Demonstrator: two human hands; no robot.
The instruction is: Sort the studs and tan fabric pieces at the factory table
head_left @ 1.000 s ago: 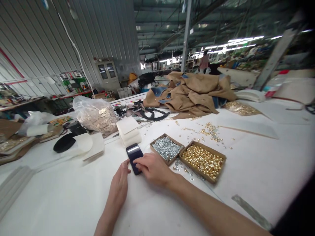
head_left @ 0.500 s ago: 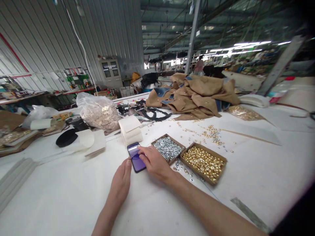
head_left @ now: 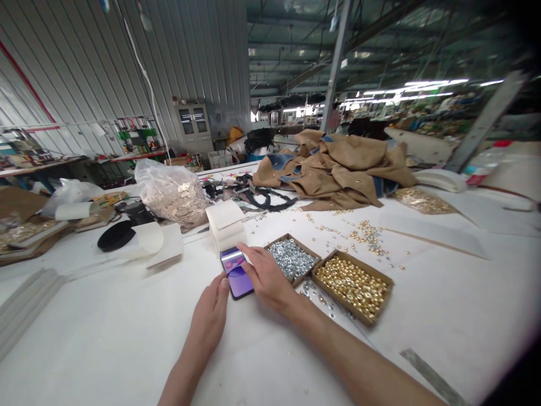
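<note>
Reading the smartphone [head_left: 235,274] as light and stiff, I'd handle it as slick and fragile: a thin glass slab lying flat on the worktop [head_left: 426,321], its screen lit purple and facing up. It sits directly under the right grip [head_left: 267,280], whose fingers [head_left: 251,262] lie open across its right side, wide rather than closed around it. The left grip [head_left: 208,330], also open, is just left of it, with its fingertips [head_left: 223,283] at the phone's lower left edge. From here, the long edges look like the safest place to take hold, since a flat press on the glass could make it skate.

Just right of the right grip sits a cardboard tray of silver eyelets [head_left: 291,260], then a second tray of gold eyelets [head_left: 353,287]. Loose gold studs [head_left: 367,237] lie scattered ahead of those. Straight ahead of the phone stands a stack of white pads [head_left: 225,224]. Farther ahead and left slumps a clear plastic bag of pale metal pieces [head_left: 171,192], while a heap of tan garments with blue patches [head_left: 333,172] lies farther ahead and right.
</note>
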